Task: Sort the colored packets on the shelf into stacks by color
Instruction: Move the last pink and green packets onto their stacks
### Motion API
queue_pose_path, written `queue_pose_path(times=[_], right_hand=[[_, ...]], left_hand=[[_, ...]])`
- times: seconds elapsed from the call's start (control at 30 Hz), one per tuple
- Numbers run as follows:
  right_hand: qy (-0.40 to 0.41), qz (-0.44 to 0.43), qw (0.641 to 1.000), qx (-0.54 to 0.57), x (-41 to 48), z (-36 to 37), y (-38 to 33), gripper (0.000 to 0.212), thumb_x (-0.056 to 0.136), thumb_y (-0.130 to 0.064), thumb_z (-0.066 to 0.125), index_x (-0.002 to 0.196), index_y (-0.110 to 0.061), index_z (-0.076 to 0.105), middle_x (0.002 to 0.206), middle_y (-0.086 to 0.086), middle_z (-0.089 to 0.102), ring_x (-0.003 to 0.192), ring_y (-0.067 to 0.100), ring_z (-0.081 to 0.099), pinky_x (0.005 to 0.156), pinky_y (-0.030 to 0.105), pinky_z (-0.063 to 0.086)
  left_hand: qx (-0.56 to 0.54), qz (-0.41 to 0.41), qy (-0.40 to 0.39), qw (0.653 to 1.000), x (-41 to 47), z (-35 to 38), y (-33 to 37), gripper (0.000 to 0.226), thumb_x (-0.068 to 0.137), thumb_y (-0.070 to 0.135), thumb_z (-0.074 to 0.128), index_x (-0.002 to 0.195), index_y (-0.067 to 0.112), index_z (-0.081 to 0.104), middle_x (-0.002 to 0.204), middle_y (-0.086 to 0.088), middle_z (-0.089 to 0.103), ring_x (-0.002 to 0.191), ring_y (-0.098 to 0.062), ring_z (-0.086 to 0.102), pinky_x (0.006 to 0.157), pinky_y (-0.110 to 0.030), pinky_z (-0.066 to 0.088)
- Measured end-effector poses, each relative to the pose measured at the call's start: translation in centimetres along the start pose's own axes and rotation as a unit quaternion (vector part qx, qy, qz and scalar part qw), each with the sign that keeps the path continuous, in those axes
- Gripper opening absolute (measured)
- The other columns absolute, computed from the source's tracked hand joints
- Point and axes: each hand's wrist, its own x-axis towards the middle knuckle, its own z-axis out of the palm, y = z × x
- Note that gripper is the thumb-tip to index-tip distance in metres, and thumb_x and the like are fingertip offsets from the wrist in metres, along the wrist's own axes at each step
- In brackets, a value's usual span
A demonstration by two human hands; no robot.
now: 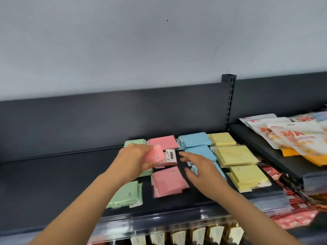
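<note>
Colored packets lie in columns on a dark shelf (53, 183). My left hand (134, 156) grips a pink packet (154, 155) above the middle of the pink column. A pink stack (163, 142) lies at the back and another pink stack (169, 182) at the front. Green stacks sit left, one at the front (126, 195) and one at the back (135, 142). Blue packets (194, 139) fill the column right of the pink. Yellow stacks (237, 155) lie farther right. My right hand (200, 170) hovers open over the blue column, fingers spread, hiding part of it.
A slotted upright post (230, 99) divides the shelf's back panel. Orange-and-white snack bags (292, 135) lie on the neighbouring shelf to the right. Red packs (292, 216) and a row of boxed goods (194, 234) sit below the shelf's front edge.
</note>
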Motion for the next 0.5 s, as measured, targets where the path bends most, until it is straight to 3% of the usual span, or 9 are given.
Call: queue_pose_path(times=[0.1,0.3,0.43,0.5], right_hand=[[0.002,0.031,0.999,-0.01,-0.3,-1.9,1.4,0.05,0.092,-0.015,0.053,0.138,-0.032,0.042,0.12,-0.015,0.058,0.11,0.0,0.05,0.091,0.01,0.032],[0.039,0.081,0.996,-0.012,-0.2,-4.0,3.3,0.048,0.093,-0.016,0.053,0.137,-0.032,0.043,0.118,-0.014,0.06,0.112,0.002,0.052,0.091,0.011,0.036],[0.041,0.094,0.995,-0.018,-0.4,-3.7,3.8,0.049,0.093,-0.016,0.054,0.137,-0.033,0.042,0.12,-0.014,0.06,0.11,-0.001,0.052,0.092,0.01,0.037],[0.044,0.1,0.994,-0.014,-0.3,-3.4,3.9,0.049,0.092,-0.016,0.055,0.137,-0.033,0.043,0.12,-0.013,0.06,0.11,-0.001,0.052,0.091,0.009,0.037]], left_hand=[[0.031,0.016,-0.037,0.999,2.8,1.3,1.0,0.059,0.087,0.053,0.051,0.138,0.026,0.041,0.137,0.002,0.049,0.125,-0.022,0.042,0.103,-0.036,0.035],[0.065,0.04,-0.068,0.995,6.2,4.1,1.9,0.046,0.09,0.036,0.054,0.134,0.029,0.043,0.14,0.002,0.046,0.128,-0.022,0.038,0.102,-0.036,0.033],[0.077,0.038,-0.119,0.989,7.0,5.7,1.2,0.049,0.09,0.051,0.047,0.13,0.024,0.047,0.136,0.0,0.049,0.124,-0.024,0.043,0.101,-0.038,0.037],[0.056,0.051,-0.136,0.988,7.0,6.4,0.8,0.055,0.091,0.049,0.046,0.138,0.022,0.041,0.145,-0.001,0.04,0.13,-0.023,0.038,0.107,-0.037,0.033]])
